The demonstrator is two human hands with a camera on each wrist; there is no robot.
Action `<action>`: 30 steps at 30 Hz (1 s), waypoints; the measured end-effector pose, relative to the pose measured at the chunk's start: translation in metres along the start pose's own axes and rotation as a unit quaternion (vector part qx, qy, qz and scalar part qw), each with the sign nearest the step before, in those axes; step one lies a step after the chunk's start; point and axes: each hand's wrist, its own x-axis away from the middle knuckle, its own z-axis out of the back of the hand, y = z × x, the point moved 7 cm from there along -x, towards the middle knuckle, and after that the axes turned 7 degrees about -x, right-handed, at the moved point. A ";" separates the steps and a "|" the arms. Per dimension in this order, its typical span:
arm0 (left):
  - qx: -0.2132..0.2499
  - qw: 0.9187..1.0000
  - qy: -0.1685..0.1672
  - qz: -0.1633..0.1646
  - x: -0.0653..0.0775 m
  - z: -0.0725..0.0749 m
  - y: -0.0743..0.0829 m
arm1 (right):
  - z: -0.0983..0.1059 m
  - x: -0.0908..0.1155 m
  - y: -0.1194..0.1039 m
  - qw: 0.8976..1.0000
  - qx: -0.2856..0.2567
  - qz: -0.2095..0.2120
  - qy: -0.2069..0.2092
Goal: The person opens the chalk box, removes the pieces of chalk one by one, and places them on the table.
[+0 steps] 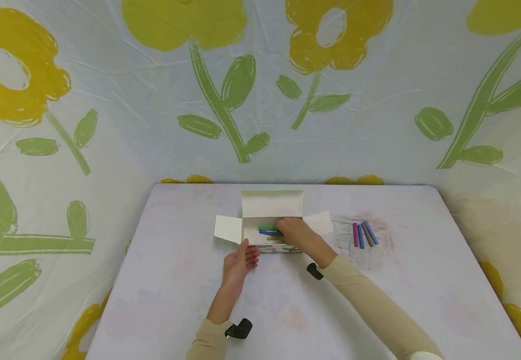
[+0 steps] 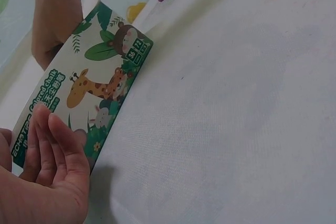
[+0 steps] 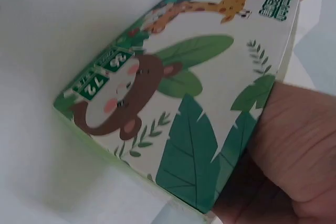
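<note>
An open cardboard box of colored chalk (image 2: 100,85) stands on the table, its front printed with a giraffe and other animals. Green, blue and yellowish chalk sticks (image 1: 268,232) lie inside. My left hand (image 1: 237,265) holds the box's front wall near its left end, thumb at the top edge and fingers against the printed front. From the right, my right hand (image 1: 297,232) reaches over the front wall into the box. Its fingertips are hidden inside, so whether they hold a chalk stick does not show.
Several chalk sticks (image 1: 361,236), magenta, blue and brown, lie side by side right of the box on a dark smudged patch. The box's side flaps (image 1: 228,229) and back lid (image 1: 272,204) are folded outward. Flower-printed cloth (image 1: 368,115) hangs behind the table (image 1: 278,310).
</note>
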 end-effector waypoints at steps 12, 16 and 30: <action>0.005 1.000 -0.016 -0.010 0.002 -0.002 0.003 | -0.015 -0.020 -0.010 0.997 -0.037 0.040 -0.058; 0.005 1.000 -0.017 -0.009 0.001 -0.003 0.002 | -0.015 -0.020 -0.008 0.994 -0.069 0.044 -0.067; 0.004 1.000 -0.008 -0.006 0.001 -0.002 0.002 | 0.012 0.002 0.007 0.967 -0.226 0.119 -0.004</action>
